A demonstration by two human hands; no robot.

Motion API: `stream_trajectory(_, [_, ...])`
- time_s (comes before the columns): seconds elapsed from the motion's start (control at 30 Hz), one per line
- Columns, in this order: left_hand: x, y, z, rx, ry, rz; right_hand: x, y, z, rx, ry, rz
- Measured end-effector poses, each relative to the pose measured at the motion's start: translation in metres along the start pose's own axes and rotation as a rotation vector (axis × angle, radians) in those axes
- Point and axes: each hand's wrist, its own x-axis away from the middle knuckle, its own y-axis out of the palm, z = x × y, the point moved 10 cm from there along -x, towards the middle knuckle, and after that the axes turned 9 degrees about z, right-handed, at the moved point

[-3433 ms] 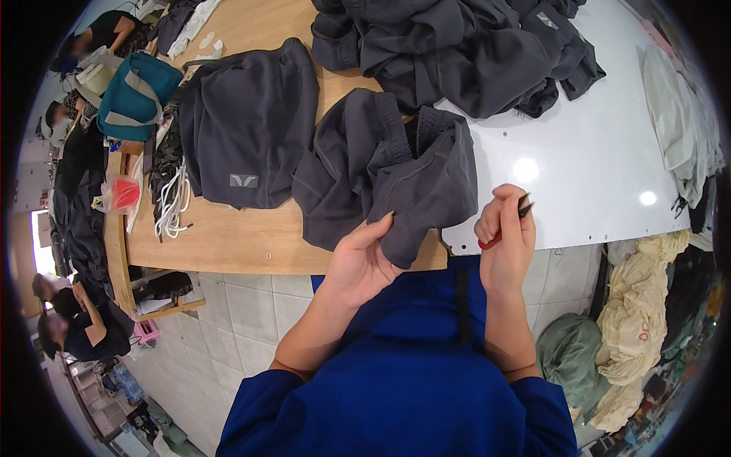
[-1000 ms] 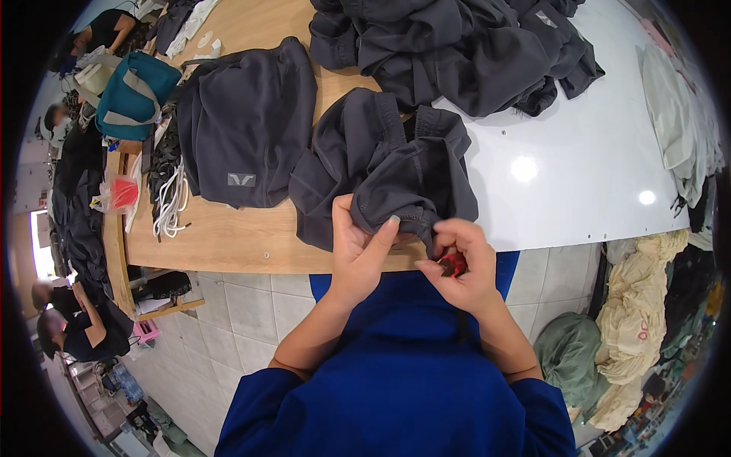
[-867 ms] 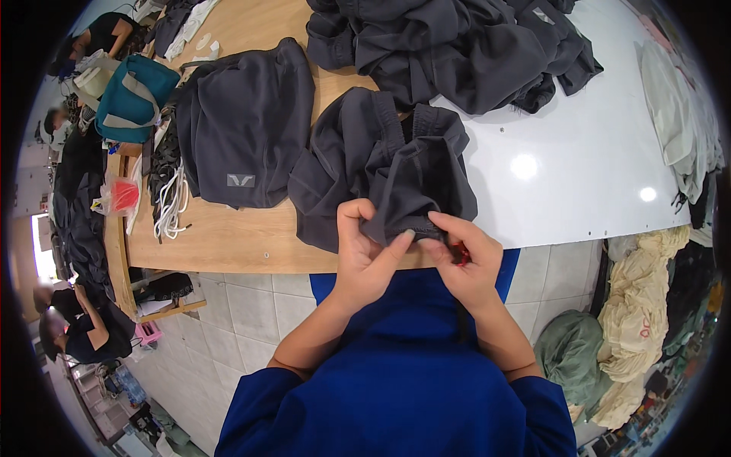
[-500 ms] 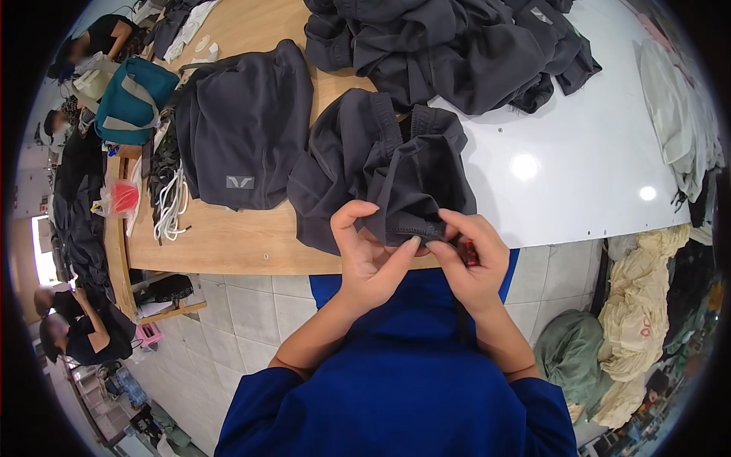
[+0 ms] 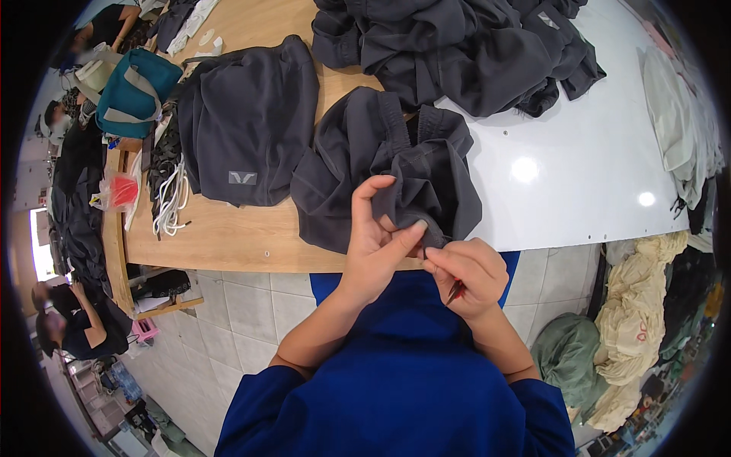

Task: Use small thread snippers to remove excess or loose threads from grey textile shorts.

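A dark grey garment (image 5: 346, 145) with a gathered elastic band lies bunched at the table's front edge. My left hand (image 5: 378, 247) pinches a fold of its cloth near the hem, thumb against the fabric and index finger raised in a curve. Close beside it, my right hand (image 5: 474, 276) has thumb and index finger pressed together at the garment's lower edge. Tucked in the curled fingers of that hand is a small pointed tool (image 5: 455, 292), dark with some red; most of it is hidden.
Left of the garment lies a folded dark grey piece (image 5: 247, 129) with a light patch. More dark garments (image 5: 464, 53) are heaped at the back. White cords (image 5: 173, 202), a teal bag (image 5: 137, 91) and a red-filled plastic bag (image 5: 122, 190) are at left. Cream cloth (image 5: 636, 312) piles up at right.
My right hand has turned and closed further, moving slightly down, so the tool's dark point now shows below its fingers. My left hand has shifted a little up and right.
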Motion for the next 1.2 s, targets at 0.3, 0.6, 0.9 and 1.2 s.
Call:
stream_trajectory(0.3, [0.003, -0.007, 0.013, 0.143, 0.116, 0.054, 0.012, 0.0, -0.018, -0.187, -0.176, -0.076])
stream_trajectory(0.6, [0.005, -0.008, 0.009, 0.215, 0.119, 0.035, -0.004, -0.016, 0.031, -0.136, 0.299, -0.006])
stream_trajectory(0.9, [0.006, -0.007, 0.005, 0.218, 0.11, 0.06, -0.005, -0.007, 0.024, -0.003, 0.268, -0.088])
stream_trajectory(1.2, [0.01, -0.004, 0.004, 0.154, 0.141, 0.063, -0.006, -0.007, 0.02, 0.001, 0.255, -0.042])
